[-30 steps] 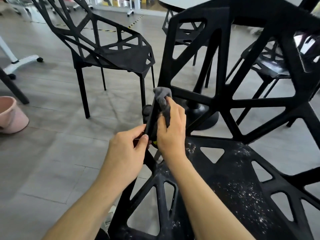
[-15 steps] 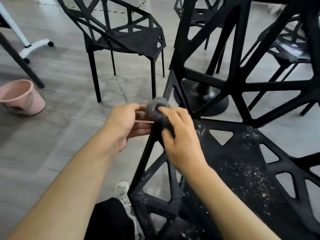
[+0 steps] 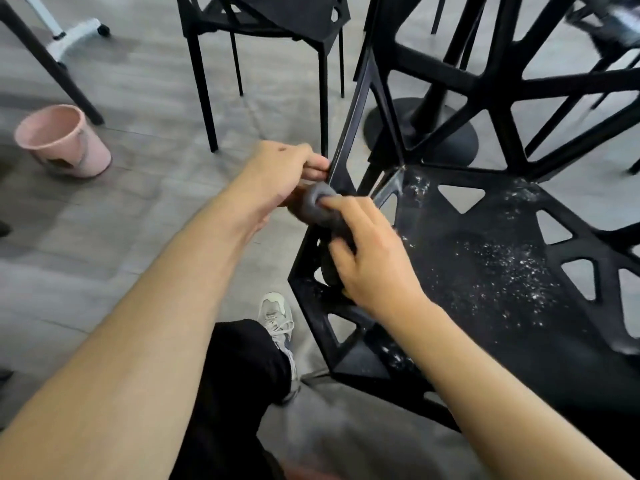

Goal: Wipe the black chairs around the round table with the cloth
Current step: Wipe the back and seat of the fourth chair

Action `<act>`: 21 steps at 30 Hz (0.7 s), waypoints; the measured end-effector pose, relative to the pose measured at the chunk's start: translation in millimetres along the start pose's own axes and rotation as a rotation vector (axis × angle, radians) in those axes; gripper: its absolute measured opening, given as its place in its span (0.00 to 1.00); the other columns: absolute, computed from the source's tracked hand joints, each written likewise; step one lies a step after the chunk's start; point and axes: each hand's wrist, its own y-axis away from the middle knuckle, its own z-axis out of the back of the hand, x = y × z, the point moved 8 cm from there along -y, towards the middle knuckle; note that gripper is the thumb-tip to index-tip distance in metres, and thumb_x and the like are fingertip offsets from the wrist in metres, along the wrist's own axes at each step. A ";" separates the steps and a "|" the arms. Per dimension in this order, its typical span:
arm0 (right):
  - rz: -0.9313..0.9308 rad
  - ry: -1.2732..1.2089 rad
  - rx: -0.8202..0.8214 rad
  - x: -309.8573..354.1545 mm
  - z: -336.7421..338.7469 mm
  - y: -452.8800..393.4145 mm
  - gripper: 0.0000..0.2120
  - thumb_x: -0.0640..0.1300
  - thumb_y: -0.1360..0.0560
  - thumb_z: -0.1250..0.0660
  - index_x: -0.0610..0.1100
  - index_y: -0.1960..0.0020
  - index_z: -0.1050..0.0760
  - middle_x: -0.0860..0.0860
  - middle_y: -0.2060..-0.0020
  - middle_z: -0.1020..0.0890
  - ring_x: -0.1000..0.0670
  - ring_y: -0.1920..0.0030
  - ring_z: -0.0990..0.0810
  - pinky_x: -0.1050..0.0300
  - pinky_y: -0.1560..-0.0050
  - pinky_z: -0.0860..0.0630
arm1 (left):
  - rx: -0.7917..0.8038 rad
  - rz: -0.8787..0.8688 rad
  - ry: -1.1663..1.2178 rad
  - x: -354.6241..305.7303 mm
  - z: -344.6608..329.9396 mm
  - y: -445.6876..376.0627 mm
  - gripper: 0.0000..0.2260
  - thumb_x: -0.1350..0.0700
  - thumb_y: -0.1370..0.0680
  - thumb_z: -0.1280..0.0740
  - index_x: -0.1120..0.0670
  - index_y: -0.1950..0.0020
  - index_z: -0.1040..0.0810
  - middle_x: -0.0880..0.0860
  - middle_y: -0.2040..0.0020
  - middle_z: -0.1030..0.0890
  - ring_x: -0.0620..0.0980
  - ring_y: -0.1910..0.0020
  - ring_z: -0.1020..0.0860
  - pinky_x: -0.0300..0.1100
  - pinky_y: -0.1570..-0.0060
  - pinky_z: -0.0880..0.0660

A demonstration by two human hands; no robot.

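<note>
Grey cloth (image 3: pixel 320 209) is gripped in the right hand (image 3: pixel 372 261) against the near chair (image 3: pixel 485 258) edge, steadied by the left hand's (image 3: pixel 277 174) pinch.

Bare forearms, no sleeves, no watch or rings on left hand (image 3: pixel 277 174) or right hand (image 3: pixel 374 258). Black trouser leg (image 3: pixel 239 372) near the bottom centre. Light grey-and-white laced sneaker (image 3: pixel 277 320) just beyond, with darker panels along the side.
</note>
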 end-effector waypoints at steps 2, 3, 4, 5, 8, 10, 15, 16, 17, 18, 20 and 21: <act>0.048 0.048 0.041 10.7 -14.0 27.8 0.23 0.37 0.28 0.36 0.45 0.33 0.27 0.51 0.42 0.25 0.44 0.44 0.27 0.45 0.44 0.27 | -0.005 0.054 0.054 0.0 -1.5 -1.9 0.14 0.59 0.22 0.42 0.61 0.54 0.17 0.59 0.60 0.15 0.54 0.65 0.18 0.42 0.66 0.18; 0.045 0.056 0.043 10.7 -16.4 33.3 0.23 0.36 0.28 0.36 0.45 0.33 0.27 0.52 0.42 0.25 0.44 0.44 0.27 0.46 0.43 0.27 | -0.006 0.054 0.063 -0.4 -2.6 -2.8 0.14 0.59 0.22 0.42 0.62 0.54 0.18 0.59 0.61 0.16 0.55 0.65 0.18 0.43 0.67 0.18; 0.018 0.044 0.029 6.6 -16.2 33.8 0.23 0.36 0.27 0.36 0.46 0.33 0.27 0.52 0.42 0.25 0.45 0.44 0.27 0.48 0.43 0.27 | -0.012 0.032 0.053 -0.2 -3.1 -4.0 0.13 0.60 0.21 0.41 0.62 0.55 0.18 0.58 0.62 0.15 0.54 0.66 0.18 0.43 0.67 0.18; -0.028 0.024 -0.008 -0.3 -12.8 32.1 0.23 0.35 0.27 0.36 0.46 0.33 0.26 0.52 0.42 0.24 0.46 0.44 0.27 0.49 0.42 0.28 | -0.014 -0.001 0.042 1.3 -3.8 -5.1 0.11 0.60 0.21 0.39 0.60 0.57 0.18 0.57 0.64 0.15 0.53 0.67 0.17 0.43 0.67 0.19; -0.185 0.004 -0.130 -22.6 -1.3 28.8 0.22 0.35 0.26 0.37 0.47 0.33 0.26 0.52 0.41 0.23 0.47 0.41 0.26 0.56 0.39 0.31 | -0.012 -0.160 -0.092 6.6 -4.7 -9.4 0.05 0.57 0.26 0.27 0.51 0.62 0.15 0.53 0.62 0.14 0.53 0.61 0.14 0.48 0.56 0.16; -0.202 0.072 -0.077 -24.7 -7.8 30.8 0.21 0.37 0.25 0.37 0.45 0.33 0.26 0.51 0.40 0.23 0.46 0.40 0.27 0.57 0.40 0.32 | -0.048 -0.240 -0.204 6.2 -1.8 -11.8 0.04 0.54 0.31 0.23 0.47 0.64 0.16 0.52 0.61 0.13 0.53 0.59 0.14 0.51 0.52 0.17; -0.031 0.262 0.031 1.7 -17.4 52.9 0.19 0.41 0.28 0.37 0.43 0.38 0.22 0.49 0.44 0.21 0.41 0.48 0.26 0.42 0.49 0.27 | -0.059 -0.302 -0.246 -1.2 -3.4 -15.1 0.04 0.56 0.31 0.23 0.48 0.63 0.16 0.52 0.62 0.14 0.53 0.61 0.14 0.52 0.55 0.16; 0.012 0.302 0.042 7.7 -17.9 59.8 0.20 0.43 0.28 0.37 0.45 0.38 0.21 0.51 0.43 0.20 0.42 0.48 0.26 0.42 0.51 0.26 | -0.063 -0.308 -0.256 -1.4 -3.8 -15.3 0.03 0.55 0.32 0.24 0.48 0.64 0.16 0.52 0.63 0.14 0.53 0.62 0.14 0.52 0.54 0.17; 0.043 0.326 0.048 12.1 -17.7 65.8 0.20 0.45 0.28 0.37 0.46 0.37 0.20 0.52 0.42 0.20 0.42 0.48 0.26 0.42 0.52 0.26 | -0.067 -0.312 -0.263 -0.6 -4.1 -16.3 0.02 0.54 0.32 0.24 0.49 0.64 0.15 0.51 0.63 0.14 0.52 0.62 0.14 0.52 0.54 0.17; 0.069 0.334 0.049 14.5 -16.3 70.4 0.20 0.46 0.28 0.36 0.47 0.37 0.20 0.53 0.42 0.20 0.43 0.49 0.26 0.42 0.53 0.27 | -0.074 -0.309 -0.269 0.5 -3.8 -17.4 0.01 0.54 0.32 0.24 0.50 0.63 0.15 0.51 0.63 0.14 0.52 0.62 0.14 0.51 0.53 0.17; 0.125 0.325 0.047 16.7 -11.9 76.4 0.20 0.47 0.28 0.33 0.48 0.37 0.19 0.53 0.42 0.20 0.43 0.50 0.26 0.42 0.53 0.26 | -0.079 -0.308 -0.267 3.0 -3.1 -19.2 0.05 0.52 0.33 0.25 0.50 0.59 0.14 0.50 0.63 0.14 0.50 0.61 0.14 0.50 0.52 0.17; 0.145 0.322 0.043 16.2 -8.9 79.5 0.19 0.46 0.28 0.32 0.48 0.38 0.19 0.53 0.42 0.20 0.43 0.51 0.26 0.42 0.53 0.26 | -0.081 -0.313 -0.263 3.7 -3.5 -19.2 0.06 0.51 0.33 0.24 0.51 0.58 0.13 0.49 0.63 0.14 0.49 0.60 0.14 0.50 0.52 0.17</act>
